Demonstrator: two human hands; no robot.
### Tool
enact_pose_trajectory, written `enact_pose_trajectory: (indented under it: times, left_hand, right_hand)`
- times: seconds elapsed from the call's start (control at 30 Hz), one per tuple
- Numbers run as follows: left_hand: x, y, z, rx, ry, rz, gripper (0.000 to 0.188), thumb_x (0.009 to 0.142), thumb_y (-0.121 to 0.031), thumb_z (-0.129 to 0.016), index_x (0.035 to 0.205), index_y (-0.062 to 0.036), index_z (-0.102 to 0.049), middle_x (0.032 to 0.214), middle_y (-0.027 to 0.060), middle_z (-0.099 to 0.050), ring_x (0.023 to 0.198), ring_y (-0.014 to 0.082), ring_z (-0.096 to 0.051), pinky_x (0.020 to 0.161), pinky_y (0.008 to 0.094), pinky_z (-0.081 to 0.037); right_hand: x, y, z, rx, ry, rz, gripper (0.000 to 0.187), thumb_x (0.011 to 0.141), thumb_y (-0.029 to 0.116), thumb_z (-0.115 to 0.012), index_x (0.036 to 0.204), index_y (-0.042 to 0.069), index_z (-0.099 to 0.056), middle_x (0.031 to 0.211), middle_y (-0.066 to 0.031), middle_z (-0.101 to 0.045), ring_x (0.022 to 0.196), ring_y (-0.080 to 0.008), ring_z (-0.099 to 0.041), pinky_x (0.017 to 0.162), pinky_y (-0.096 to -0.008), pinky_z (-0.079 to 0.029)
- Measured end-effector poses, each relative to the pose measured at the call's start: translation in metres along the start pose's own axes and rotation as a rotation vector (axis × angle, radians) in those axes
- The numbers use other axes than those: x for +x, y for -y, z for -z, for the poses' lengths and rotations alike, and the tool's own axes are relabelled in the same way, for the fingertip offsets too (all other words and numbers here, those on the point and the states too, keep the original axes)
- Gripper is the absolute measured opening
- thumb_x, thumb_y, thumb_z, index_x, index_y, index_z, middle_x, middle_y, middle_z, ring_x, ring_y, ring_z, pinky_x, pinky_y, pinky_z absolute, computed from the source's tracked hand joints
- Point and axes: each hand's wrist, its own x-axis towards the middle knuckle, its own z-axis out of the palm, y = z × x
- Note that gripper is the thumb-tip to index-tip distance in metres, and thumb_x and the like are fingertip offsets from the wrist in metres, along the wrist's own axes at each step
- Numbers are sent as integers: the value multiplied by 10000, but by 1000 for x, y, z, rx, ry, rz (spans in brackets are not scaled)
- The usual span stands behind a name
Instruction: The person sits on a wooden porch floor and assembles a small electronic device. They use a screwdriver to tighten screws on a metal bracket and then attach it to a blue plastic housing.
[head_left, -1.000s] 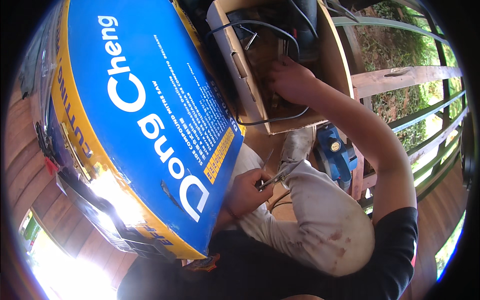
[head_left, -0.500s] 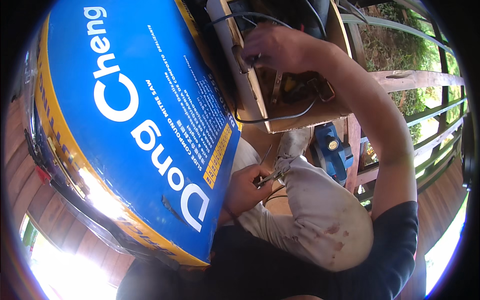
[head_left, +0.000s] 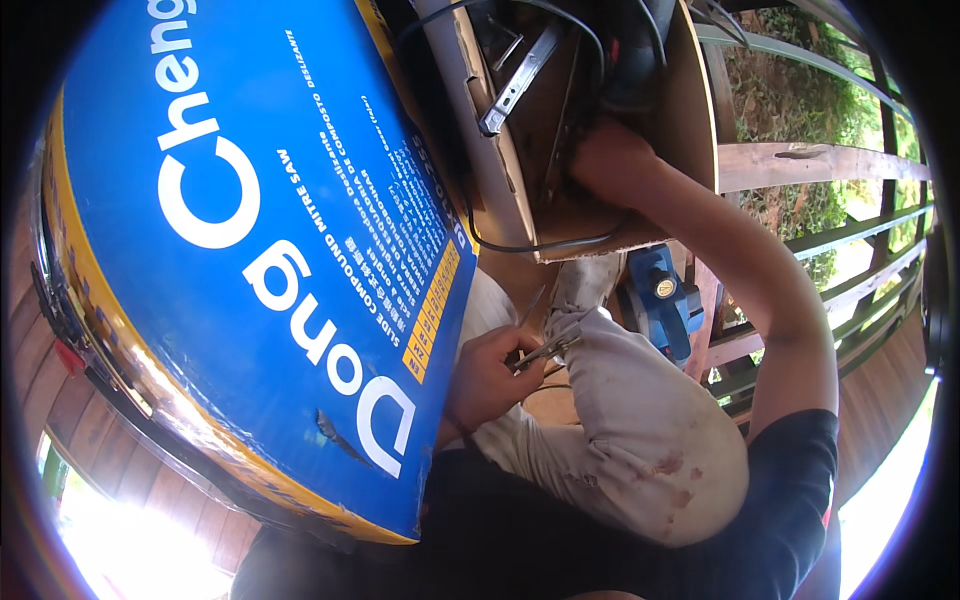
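While one blue box (head_left: 240, 330) is filling the frame's left, the left hand (head_left: 485, 375) is clutching at least one metal tool (head_left: 545, 352) near centre. At upper centre, the right hand (head_left: 610, 160), its hold impossible to tell, is reaching into one carton (head_left: 507, 215) near one metal strip (head_left: 520, 82). One blue machine (head_left: 655, 300) is sitting right of centre.
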Motion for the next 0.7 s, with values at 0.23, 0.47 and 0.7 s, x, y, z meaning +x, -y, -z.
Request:
enact_pose_trajectory:
  times: [0.23,0.47,0.7]
  left_hand:
    - [-2,-1,3,0,-10,58,156,839,-97,-760,926,-13,-661,821,37,-663,713,70,-571,643,258,-473]
    - [0,3,-2,-35,-14,-8,160,838,-103,-759,922,-9,-661,819,41,-668,705,69,-572,635,260,-472]
    - [-2,0,1,-10,-3,46,163,827,-127,-747,911,-2,-685,825,99,-689,702,142,-646,639,294,-501]
  right_hand:
    - [-30,-15,24,330,-306,-62,193,798,185,-695,957,92,-752,948,-131,-725,907,-343,-706,816,-445,-566]
    - [-77,-46,74,721,-589,-291,250,795,205,-694,977,35,-683,964,-179,-668,883,-384,-663,779,-452,-551]
    - [-75,-21,41,-101,-337,-242,178,811,126,-625,940,104,-744,978,-109,-668,932,-310,-676,835,-422,-558]
